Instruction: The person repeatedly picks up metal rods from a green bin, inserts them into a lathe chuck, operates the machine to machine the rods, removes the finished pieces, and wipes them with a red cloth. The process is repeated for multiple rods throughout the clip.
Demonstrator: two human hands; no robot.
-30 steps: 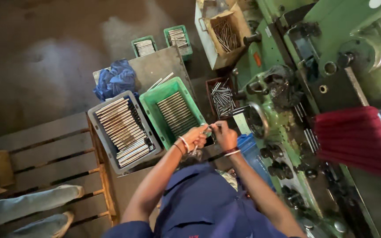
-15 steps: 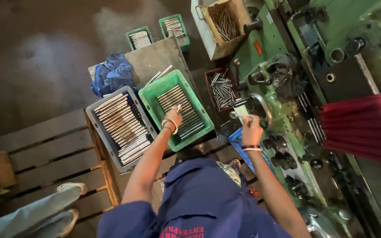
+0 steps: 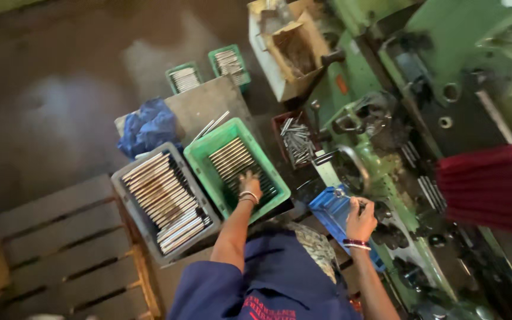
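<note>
Head view: the left hand (image 3: 250, 185) reaches down into the green plastic crate (image 3: 200, 155), fingers curled onto the rows of thin grey metal rods (image 3: 238, 161) lying side by side in it; whether it pinches 1 rod or only rests on them I cannot tell. The right hand (image 3: 360, 218) is closed around a small metal piece, too blurred to name, just above the blue plastic tray (image 3: 330, 210) at the edge of the green metal lathe (image 3: 398, 101).

Beside the green crate, touching it, stands a grey plastic crate (image 3: 127, 188) packed with more rods. A dark red box of loose rods (image 3: 296, 141) sits between the green crate and the lathe.

Risks, as I judge them: the rods are slim and smooth, so a loose hold could let 1 slip and disturb the neat rows. The right hand works close to the lathe's handles, where a sleeve or bangle might snag.
</note>
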